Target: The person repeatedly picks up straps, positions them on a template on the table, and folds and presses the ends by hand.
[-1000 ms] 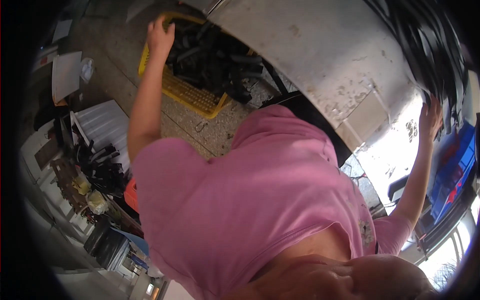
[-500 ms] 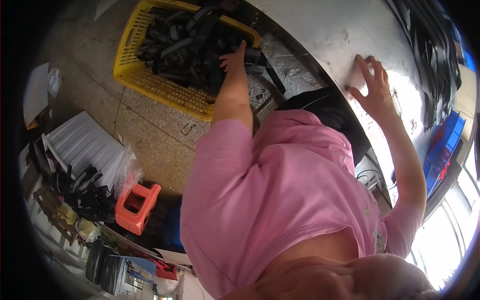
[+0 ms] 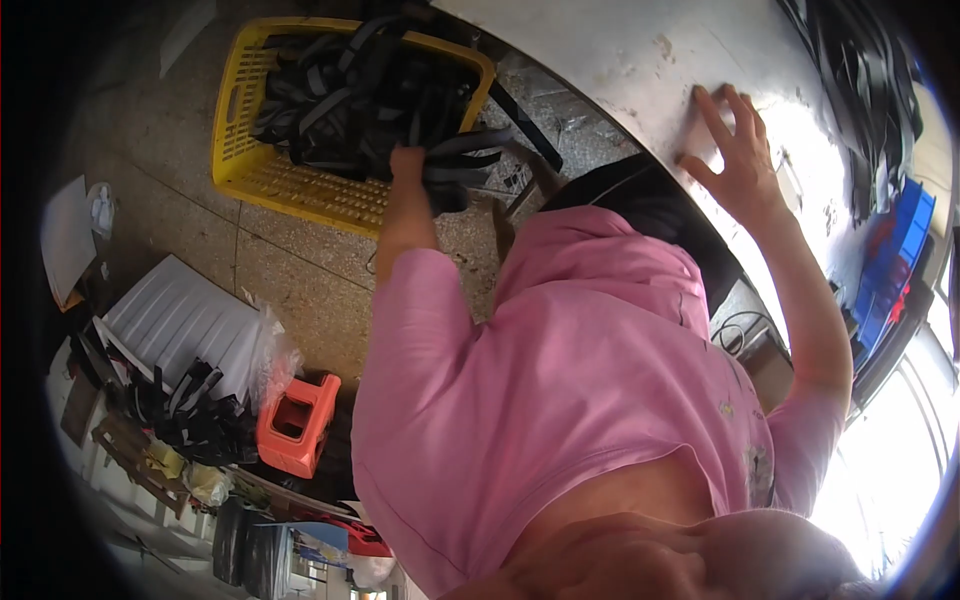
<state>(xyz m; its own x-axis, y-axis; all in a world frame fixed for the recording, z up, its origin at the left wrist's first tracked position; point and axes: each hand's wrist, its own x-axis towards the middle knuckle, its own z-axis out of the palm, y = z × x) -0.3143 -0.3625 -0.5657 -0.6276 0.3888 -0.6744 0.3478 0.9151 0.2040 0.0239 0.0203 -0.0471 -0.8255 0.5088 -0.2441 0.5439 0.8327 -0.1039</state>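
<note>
My left hand (image 3: 407, 163) is closed on a bunch of dark grey-black strips (image 3: 470, 152), whose loose ends stick out to the right of the fist. It is at the near right side of a yellow plastic basket (image 3: 300, 190), which is heaped with similar dark strips (image 3: 335, 100). My fingers are partly hidden by the back of the hand and the strips. On the shiny metal tabletop (image 3: 610, 55), my right hand (image 3: 742, 165) rests palm down, fingers spread, holding nothing.
Long black strips (image 3: 865, 110) lie along the table's far right, near a blue bin (image 3: 893, 255). On the floor at left are an orange stool (image 3: 298, 425), a stack of whitish sheets (image 3: 185, 320) and a pile of black strips (image 3: 195, 410).
My left hand has pulled back from inside the basket toward my body and now grips a bunch of strips. My right hand stays spread on the tabletop. The view has shifted slightly.
</note>
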